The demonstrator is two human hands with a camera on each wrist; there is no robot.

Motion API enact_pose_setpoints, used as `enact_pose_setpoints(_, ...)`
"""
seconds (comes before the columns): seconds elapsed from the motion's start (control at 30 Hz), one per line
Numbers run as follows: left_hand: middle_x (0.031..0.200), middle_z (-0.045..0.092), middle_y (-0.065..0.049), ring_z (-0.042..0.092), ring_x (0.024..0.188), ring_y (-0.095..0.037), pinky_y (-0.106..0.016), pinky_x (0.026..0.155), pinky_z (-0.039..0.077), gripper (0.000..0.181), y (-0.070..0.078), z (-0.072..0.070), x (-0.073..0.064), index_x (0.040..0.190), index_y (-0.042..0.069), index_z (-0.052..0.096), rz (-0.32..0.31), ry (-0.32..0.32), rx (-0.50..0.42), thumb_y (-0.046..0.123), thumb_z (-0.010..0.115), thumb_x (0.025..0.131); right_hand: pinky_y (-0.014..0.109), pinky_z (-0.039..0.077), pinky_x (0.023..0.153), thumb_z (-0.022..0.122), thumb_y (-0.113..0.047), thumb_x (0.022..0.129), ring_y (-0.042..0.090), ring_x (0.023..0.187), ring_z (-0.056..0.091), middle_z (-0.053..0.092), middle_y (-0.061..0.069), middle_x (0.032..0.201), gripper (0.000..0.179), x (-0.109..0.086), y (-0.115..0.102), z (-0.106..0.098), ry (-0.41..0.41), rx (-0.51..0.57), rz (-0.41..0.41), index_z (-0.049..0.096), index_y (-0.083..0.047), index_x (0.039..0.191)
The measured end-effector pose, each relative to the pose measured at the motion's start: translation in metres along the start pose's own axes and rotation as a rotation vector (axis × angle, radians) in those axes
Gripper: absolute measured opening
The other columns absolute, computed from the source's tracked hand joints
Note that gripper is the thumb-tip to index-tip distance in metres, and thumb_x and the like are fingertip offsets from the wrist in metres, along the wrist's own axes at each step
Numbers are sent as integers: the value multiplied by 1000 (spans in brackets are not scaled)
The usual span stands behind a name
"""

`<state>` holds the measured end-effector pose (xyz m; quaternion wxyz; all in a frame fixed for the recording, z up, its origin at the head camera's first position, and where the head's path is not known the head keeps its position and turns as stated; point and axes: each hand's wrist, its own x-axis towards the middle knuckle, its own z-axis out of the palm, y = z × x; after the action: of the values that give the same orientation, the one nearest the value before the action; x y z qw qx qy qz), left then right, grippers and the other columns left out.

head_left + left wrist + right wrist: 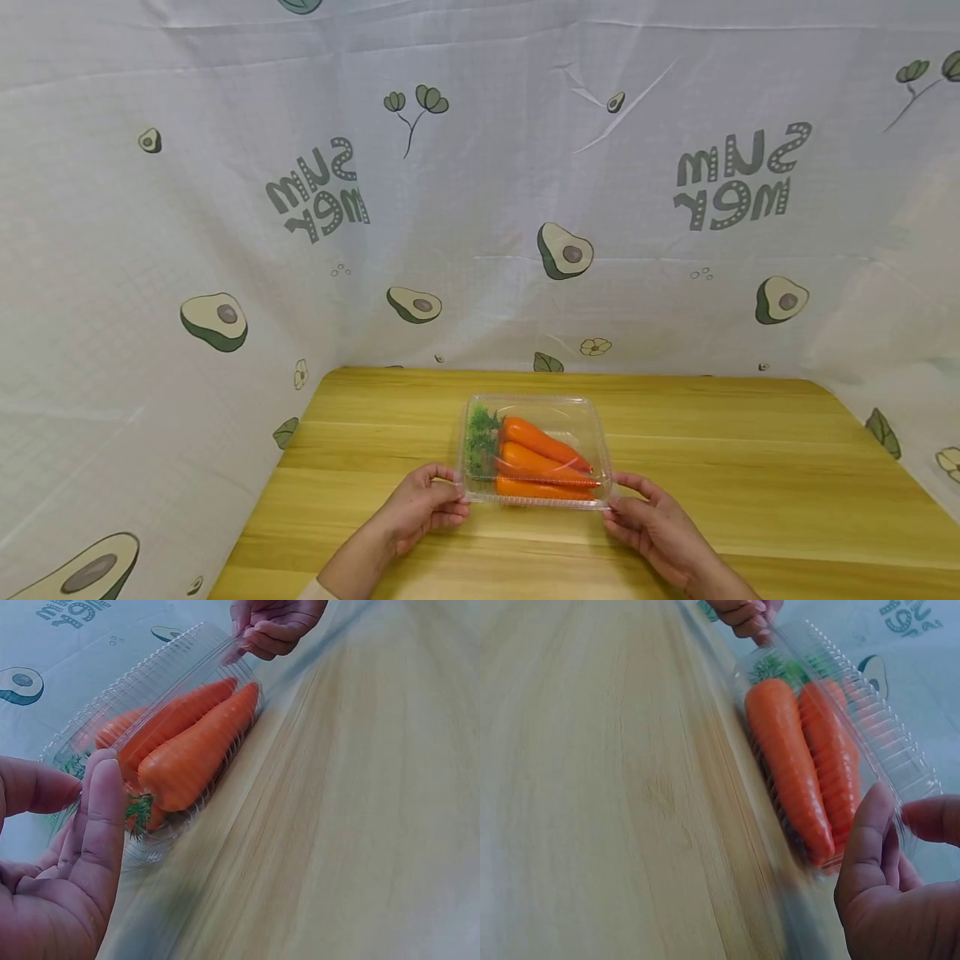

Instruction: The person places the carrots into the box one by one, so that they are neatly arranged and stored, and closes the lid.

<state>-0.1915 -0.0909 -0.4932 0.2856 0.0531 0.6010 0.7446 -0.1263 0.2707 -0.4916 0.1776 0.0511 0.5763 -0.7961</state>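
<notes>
A clear plastic clamshell box (pixel 597 427) with its lid down holds three orange carrots (pixel 536 458). Their green leafy tops (pixel 480 435) point to the left. My left hand (pixel 422 505) pinches the rim at the box's front left corner between thumb and fingers. At the front right corner, my right hand (pixel 654 523) grips the same rim in a like way. Up close in the left wrist view, the thumb and fingers (pixel 103 802) meet at the lip. The right wrist view shows the right fingers (pixel 866 832) on the lip beside the carrot tips.
The box is over a wood-grain table (pixel 360 433), near the middle of its width. A pale curtain (pixel 480 208) printed with avocados and lettering hangs behind the table's far edge and along both sides.
</notes>
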Motion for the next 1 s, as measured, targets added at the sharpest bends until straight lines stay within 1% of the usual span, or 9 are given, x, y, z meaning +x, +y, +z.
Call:
enact_pose_setpoints(0.13,85,72,-2,72,73,-8,-22,69,61,24,-1,0,1,117,-1,51,1,12,-13,4,61,96,24,60,85,52,-7,105,7,90,72,71,2,99,27,1,1,-1,-21,17,-13,46,-17,129)
enact_pose_setpoints(0.37,85,71,-4,72,73,-8,-22,69,61,27,-3,0,2,119,-3,49,-8,21,-39,2,61,95,22,60,84,54,-5,103,6,90,72,72,2,100,27,-1,2,-2,-11,25,7,46,-18,126)
enact_pose_setpoints(0.57,86,71,-4,72,73,-8,-21,69,61,27,-4,0,1,121,-3,49,-14,17,-47,1,60,96,23,60,85,55,-5,103,7,91,73,73,2,99,25,-2,1,-3,-23,55,13,49,-20,123)
enact_pose_setpoints(0.77,86,71,-4,72,74,-8,-22,71,61,27,-2,-1,1,120,-2,49,-20,-1,-46,4,61,96,25,60,89,53,-7,105,9,95,72,70,2,106,24,-1,-1,-6,-77,74,31,52,-22,122)
enact_pose_setpoints(0.8,87,71,-4,72,74,-8,-22,71,61,27,-2,-2,0,120,-1,49,-24,-9,-38,5,61,97,25,59,90,52,-7,106,9,96,72,69,2,107,23,-1,-2,-7,-91,65,33,52,-23,123)
enact_pose_setpoints(0.87,87,71,-3,72,74,-8,-23,71,61,26,0,-5,-1,119,2,50,-48,-43,-15,10,62,98,27,60,91,52,-10,106,11,97,71,69,2,109,23,-1,-4,-10,-96,25,43,52,-22,126)
enact_pose_setpoints(0.93,88,72,-3,72,74,-8,-23,71,62,28,4,-10,-4,121,3,50,-81,-83,21,17,62,100,30,60,91,52,-15,107,12,97,72,69,1,109,28,-2,-8,-14,-62,-59,45,48,-17,134)
enact_pose_setpoints(1.0,92,72,-4,73,74,-9,-24,70,62,35,12,-16,-5,125,3,48,-104,-114,83,24,61,101,32,61,90,52,-19,108,14,98,71,68,2,113,42,-3,-15,-19,1,-185,37,39,-7,146)
